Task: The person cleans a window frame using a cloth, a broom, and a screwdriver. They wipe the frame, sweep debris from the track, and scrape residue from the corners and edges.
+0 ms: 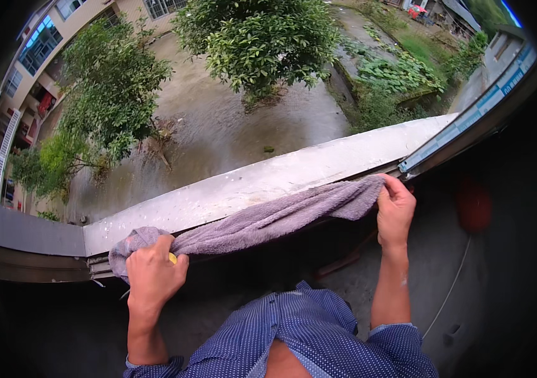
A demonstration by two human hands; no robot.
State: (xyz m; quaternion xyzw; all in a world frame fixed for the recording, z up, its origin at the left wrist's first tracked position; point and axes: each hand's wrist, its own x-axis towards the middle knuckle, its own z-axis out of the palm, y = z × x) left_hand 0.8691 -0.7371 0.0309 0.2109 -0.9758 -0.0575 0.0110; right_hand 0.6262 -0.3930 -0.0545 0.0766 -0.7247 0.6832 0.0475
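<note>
A greyish-purple terry cloth [268, 219] is stretched along the window's sill track between my hands. My left hand [155, 269] grips its bunched left part near the left end of the track, and a small yellow thing [172, 258] shows between thumb and fingers; what it is cannot be told. Pinched between the thumb and fingers of my right hand [395, 208] is the cloth's right end, close to the corner by the window frame. The cloth covers much of the metal track [100, 267]. Beyond it runs the pale outer ledge [259, 184], speckled with white spots.
On the right stands a window frame [472, 115] with blue-and-white printed film; a grey side wall [32, 229] bounds the left. Indoors, a red object [473, 206] and a thin pale cord [449, 288] lie in shadow. Trees [268, 42] and a wet yard [292, 113] are outside below.
</note>
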